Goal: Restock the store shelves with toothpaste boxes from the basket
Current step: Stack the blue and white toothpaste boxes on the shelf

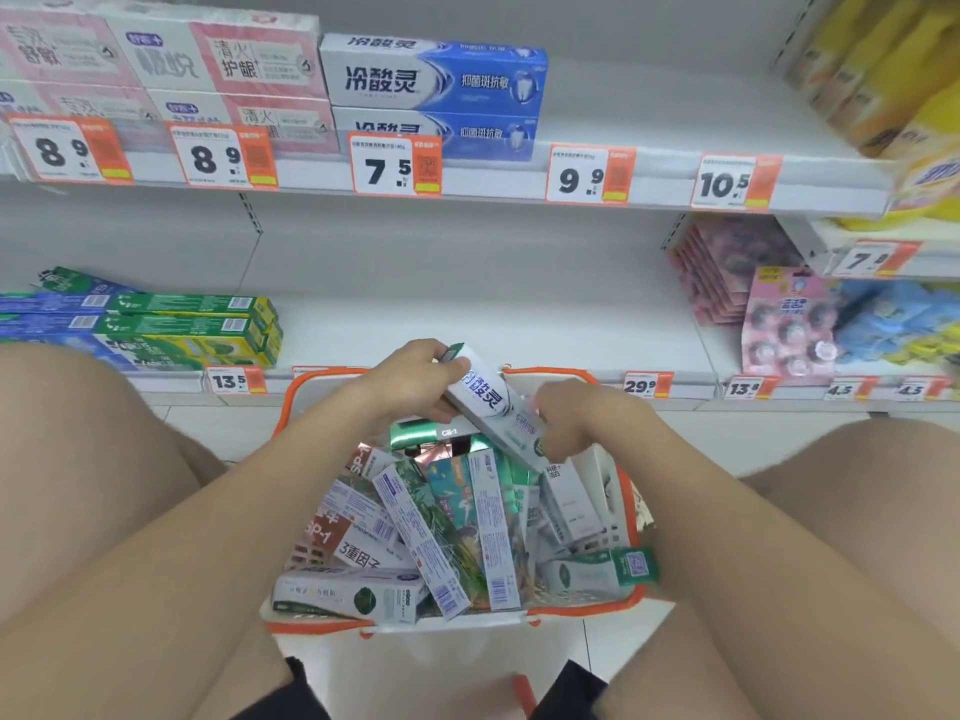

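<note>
Just above the orange-rimmed basket (587,610), full of toothpaste boxes (415,537), I see my left hand (410,379) gripping a tilted white box (485,400) at its upper end, my right hand (576,423) curled round its lower end.

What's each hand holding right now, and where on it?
Both hold one white toothpaste box over the basket: left hand grips its upper end, right hand its lower end.
</note>
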